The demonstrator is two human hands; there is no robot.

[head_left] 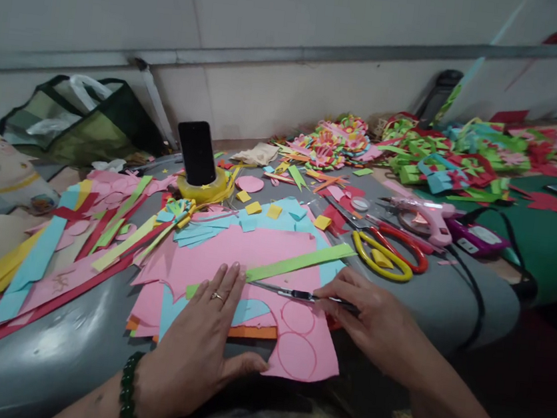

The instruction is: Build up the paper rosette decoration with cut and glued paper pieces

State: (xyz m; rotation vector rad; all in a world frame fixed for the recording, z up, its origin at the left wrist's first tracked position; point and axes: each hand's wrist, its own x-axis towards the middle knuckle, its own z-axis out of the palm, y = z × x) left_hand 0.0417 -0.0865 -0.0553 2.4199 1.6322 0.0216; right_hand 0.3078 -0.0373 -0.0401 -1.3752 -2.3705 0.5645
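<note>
My left hand (208,335) lies flat with fingers stretched out, pressing on a pink sheet (254,246) and on a light green strip (302,263) that runs from under the fingertips up to the right. In my right hand (372,313) is a slim craft knife (299,294), its thin blade pointing left along the strip's lower edge, close to my left fingertips. Below the knife, the pink sheet carries drawn circles (297,355). Blue and orange sheets (254,332) show under it. The part of the strip beneath my left hand is hidden.
Scissors with red and yellow handles (384,256) lie right of the sheets, before a pink glue gun (428,216). A phone (197,153) stands upright on a yellow tape roll (200,190). Coloured strips (42,249) cover the left; woven flower pieces (336,142) pile up behind.
</note>
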